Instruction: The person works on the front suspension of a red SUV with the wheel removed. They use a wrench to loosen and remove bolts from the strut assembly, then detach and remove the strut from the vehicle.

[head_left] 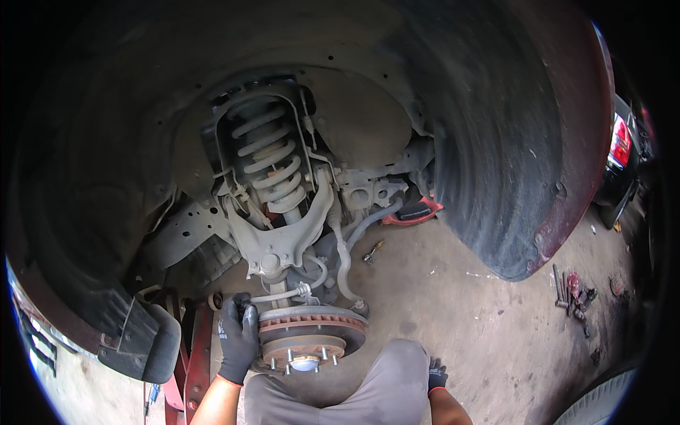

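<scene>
My left hand (239, 336), in a dark grey work glove with an orange cuff, is raised at the left edge of the brake disc (312, 322). Its fingers are bent together around something dark that I cannot make out. The disc has a rusty rim, and its hub (305, 363) carries several bare wheel studs. Beside my right knee, my right hand (438, 374) wears a matching glove; its visible fingers are apart, and the knee covers part of it. Above the disc are the upper control arm (280, 241) and a coil spring (268, 145).
The dark wheel-arch liner (489, 142) curves overhead and down to the right. A red jack stand (200, 354) stands left of my left arm. On the concrete floor lie tools and greasy parts (577, 297) and a small metal piece (373, 251). A tyre (602, 398) shows at lower right.
</scene>
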Tool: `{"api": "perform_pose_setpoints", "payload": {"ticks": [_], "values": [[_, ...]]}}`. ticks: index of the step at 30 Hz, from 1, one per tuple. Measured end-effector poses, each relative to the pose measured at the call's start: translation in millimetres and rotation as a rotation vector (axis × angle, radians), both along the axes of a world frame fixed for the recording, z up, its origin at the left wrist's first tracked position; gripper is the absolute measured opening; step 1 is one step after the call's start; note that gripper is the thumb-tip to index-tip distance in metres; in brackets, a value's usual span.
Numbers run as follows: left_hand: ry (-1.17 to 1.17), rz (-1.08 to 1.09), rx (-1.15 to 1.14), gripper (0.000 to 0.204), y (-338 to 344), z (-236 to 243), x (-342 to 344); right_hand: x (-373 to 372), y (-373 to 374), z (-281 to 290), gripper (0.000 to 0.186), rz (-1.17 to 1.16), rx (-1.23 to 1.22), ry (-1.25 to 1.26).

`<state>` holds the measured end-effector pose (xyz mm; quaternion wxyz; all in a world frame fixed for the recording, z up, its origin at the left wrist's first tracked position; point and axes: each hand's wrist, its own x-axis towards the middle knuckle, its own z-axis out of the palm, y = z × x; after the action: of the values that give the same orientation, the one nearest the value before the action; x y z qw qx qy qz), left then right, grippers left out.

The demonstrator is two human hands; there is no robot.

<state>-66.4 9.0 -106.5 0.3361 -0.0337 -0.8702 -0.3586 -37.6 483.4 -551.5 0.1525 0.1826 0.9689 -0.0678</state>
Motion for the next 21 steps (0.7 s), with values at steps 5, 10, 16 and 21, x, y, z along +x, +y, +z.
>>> {"api": "perform_pose_setpoints", "payload": {"ticks": [5,10,16,21], "values": [[0.014,0.02,-0.01,0.028,0.7,-0.6,-0.4,-114.4,6.8,45.6,0.061,-0.015,-0.366,-0.083],[-0.051,0.04,0.002,0.027,1.7,3.7,1.3,-279.4,-81.7,285.5,0.031,0.398,-0.874,1.107],[-0.021,0.067,0.007,0.029,4.4,3.9,3.2,-341.7,-200.4,571.3,0.026,0.609,-0.583,1.715],[-0.037,0.081,0.058,0.031,2.8,-1.2,0.4,-355.4,-233.1,616.3,0.032,0.662,-0.211,1.58]]}}
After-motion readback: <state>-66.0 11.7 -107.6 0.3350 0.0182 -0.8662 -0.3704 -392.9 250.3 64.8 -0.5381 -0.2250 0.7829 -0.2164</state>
